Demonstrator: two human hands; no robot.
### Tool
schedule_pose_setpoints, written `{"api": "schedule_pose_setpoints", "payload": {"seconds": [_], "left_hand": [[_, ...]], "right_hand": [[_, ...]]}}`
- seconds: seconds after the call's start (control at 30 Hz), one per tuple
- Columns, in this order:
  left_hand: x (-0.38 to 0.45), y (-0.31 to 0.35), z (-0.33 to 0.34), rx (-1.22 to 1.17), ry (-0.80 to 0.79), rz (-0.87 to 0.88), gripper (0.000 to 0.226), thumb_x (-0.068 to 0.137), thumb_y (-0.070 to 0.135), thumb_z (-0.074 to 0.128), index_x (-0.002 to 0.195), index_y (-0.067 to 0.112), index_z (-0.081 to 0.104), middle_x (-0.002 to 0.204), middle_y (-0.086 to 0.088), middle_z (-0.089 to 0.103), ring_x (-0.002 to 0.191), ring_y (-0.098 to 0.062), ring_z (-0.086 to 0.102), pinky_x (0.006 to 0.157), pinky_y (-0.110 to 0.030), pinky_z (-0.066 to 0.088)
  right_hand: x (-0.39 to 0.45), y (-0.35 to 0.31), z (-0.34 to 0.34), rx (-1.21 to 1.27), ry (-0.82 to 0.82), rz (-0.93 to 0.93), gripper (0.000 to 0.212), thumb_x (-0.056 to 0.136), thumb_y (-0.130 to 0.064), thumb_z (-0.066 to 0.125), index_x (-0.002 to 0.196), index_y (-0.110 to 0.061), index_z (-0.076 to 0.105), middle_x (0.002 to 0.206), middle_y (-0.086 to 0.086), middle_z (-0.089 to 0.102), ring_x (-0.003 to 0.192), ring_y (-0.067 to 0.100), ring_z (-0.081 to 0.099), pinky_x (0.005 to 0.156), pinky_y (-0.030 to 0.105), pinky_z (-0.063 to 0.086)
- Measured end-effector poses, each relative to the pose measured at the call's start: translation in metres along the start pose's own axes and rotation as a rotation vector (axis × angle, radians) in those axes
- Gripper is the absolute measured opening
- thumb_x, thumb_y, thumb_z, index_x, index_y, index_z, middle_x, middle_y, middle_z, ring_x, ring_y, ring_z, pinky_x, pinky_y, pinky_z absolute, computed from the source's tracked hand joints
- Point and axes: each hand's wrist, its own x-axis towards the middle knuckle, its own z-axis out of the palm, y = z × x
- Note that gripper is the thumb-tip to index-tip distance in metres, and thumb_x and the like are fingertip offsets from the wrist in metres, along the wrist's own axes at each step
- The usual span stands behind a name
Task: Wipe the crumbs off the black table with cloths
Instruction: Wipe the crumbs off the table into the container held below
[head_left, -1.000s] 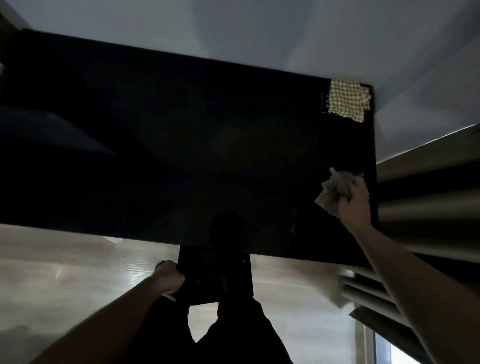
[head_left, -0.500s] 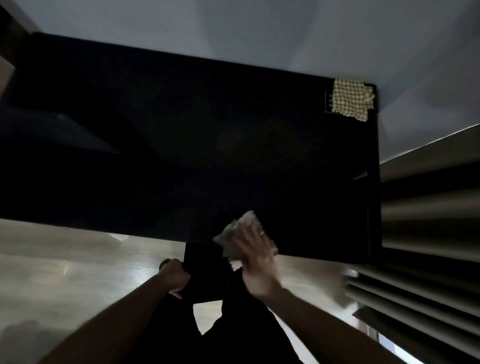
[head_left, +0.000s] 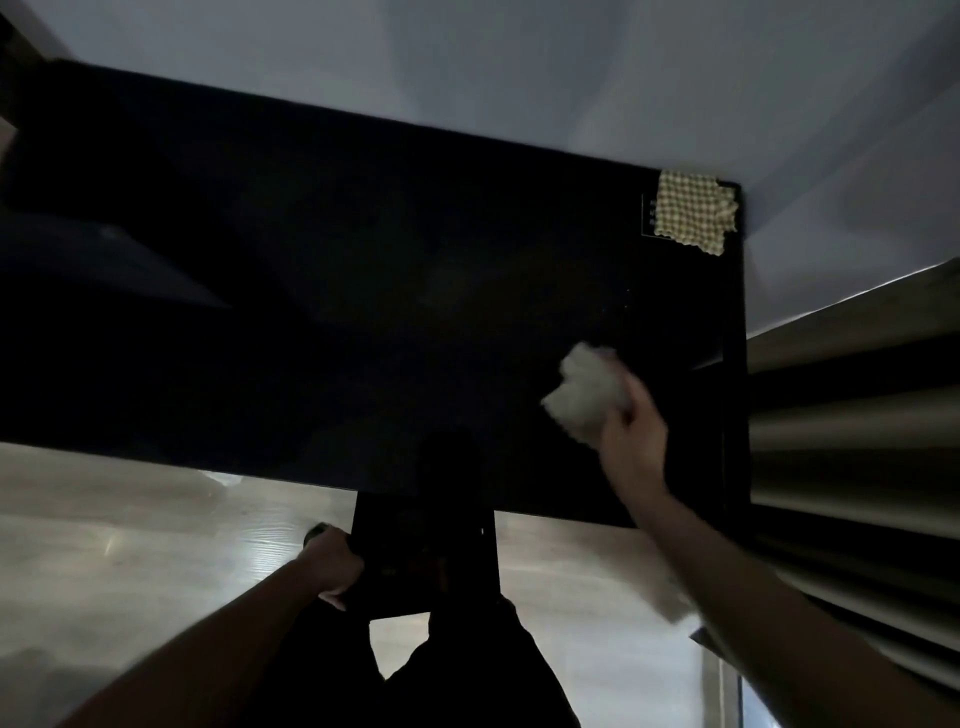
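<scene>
The black table (head_left: 363, 291) fills the middle of the dim head view. My right hand (head_left: 631, 431) grips a crumpled pale cloth (head_left: 584, 395) and presses it on the tabletop near the right side. A second, yellow checked cloth (head_left: 693, 210) lies flat at the far right corner of the table. Below the table's near edge my left hand (head_left: 332, 564) grips the left edge of a flat black object (head_left: 426, 545). A few tiny pale specks show on the top near the right edge; crumbs are otherwise too dark to see.
Pale wooden floor (head_left: 130, 545) lies below the near edge. A grey wall (head_left: 519, 78) runs behind the table. Pleated curtains (head_left: 852, 415) hang close to the table's right end. My dark-clothed legs (head_left: 467, 675) stand at the bottom centre.
My right hand swept the pale cloth from the right side to the near edge over the black object, then back out to the right side. The left hand stayed put.
</scene>
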Motion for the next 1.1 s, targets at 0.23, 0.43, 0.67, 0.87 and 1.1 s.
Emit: {"api": "schedule_pose_setpoints", "payload": {"seconds": [0.23, 0.43, 0.67, 0.87, 1.1], "left_hand": [[-0.021, 0.01, -0.005, -0.043, -0.027, 0.07, 0.033, 0.084, -0.001, 0.051, 0.113, 0.007, 0.065, 0.099, -0.023, 0.074, 0.076, -0.039, 0.078, 0.053, -0.048, 0.065], [-0.009, 0.0, -0.004, -0.11, -0.036, 0.006, 0.032, 0.079, 0.0, 0.053, 0.109, -0.004, 0.059, 0.097, -0.025, 0.071, 0.076, -0.04, 0.077, 0.06, -0.055, 0.065], [0.034, -0.034, 0.003, -0.077, -0.012, 0.003, 0.043, 0.062, 0.019, 0.055, 0.1, 0.004, 0.068, 0.092, -0.016, 0.077, 0.082, -0.034, 0.077, 0.076, -0.048, 0.067], [0.004, -0.013, -0.006, -0.065, 0.013, 0.017, 0.036, 0.07, 0.013, 0.057, 0.102, 0.0, 0.068, 0.096, -0.02, 0.077, 0.09, -0.038, 0.077, 0.084, -0.049, 0.065], [-0.015, -0.005, -0.004, -0.039, 0.055, 0.015, 0.032, 0.085, 0.01, 0.06, 0.113, -0.002, 0.068, 0.11, -0.021, 0.076, 0.107, -0.035, 0.073, 0.09, -0.04, 0.061]], "right_hand": [[0.135, 0.049, -0.049, -0.256, 0.169, 0.13, 0.061, 0.093, -0.004, 0.044, 0.154, -0.012, 0.048, 0.158, 0.009, 0.048, 0.148, 0.026, 0.042, 0.125, 0.034, 0.027], [0.181, 0.04, -0.002, -0.659, -0.004, 0.197, 0.066, 0.105, -0.026, 0.046, 0.166, -0.024, 0.019, 0.173, 0.011, 0.015, 0.159, 0.034, 0.014, 0.129, 0.05, 0.005], [0.198, 0.009, 0.049, -0.769, -0.129, 0.023, 0.076, 0.101, -0.023, 0.044, 0.167, -0.031, 0.008, 0.175, -0.002, 0.006, 0.161, 0.031, 0.007, 0.129, 0.054, 0.007], [0.143, -0.016, 0.109, -0.815, -0.246, -0.381, 0.076, 0.093, -0.02, 0.053, 0.164, -0.026, 0.027, 0.171, 0.0, 0.026, 0.158, 0.026, 0.023, 0.129, 0.052, 0.016], [-0.03, -0.012, 0.162, -0.427, -0.571, -0.739, 0.059, 0.094, -0.014, 0.052, 0.153, -0.021, 0.053, 0.163, -0.001, 0.046, 0.155, 0.023, 0.035, 0.124, 0.05, 0.029]]}}
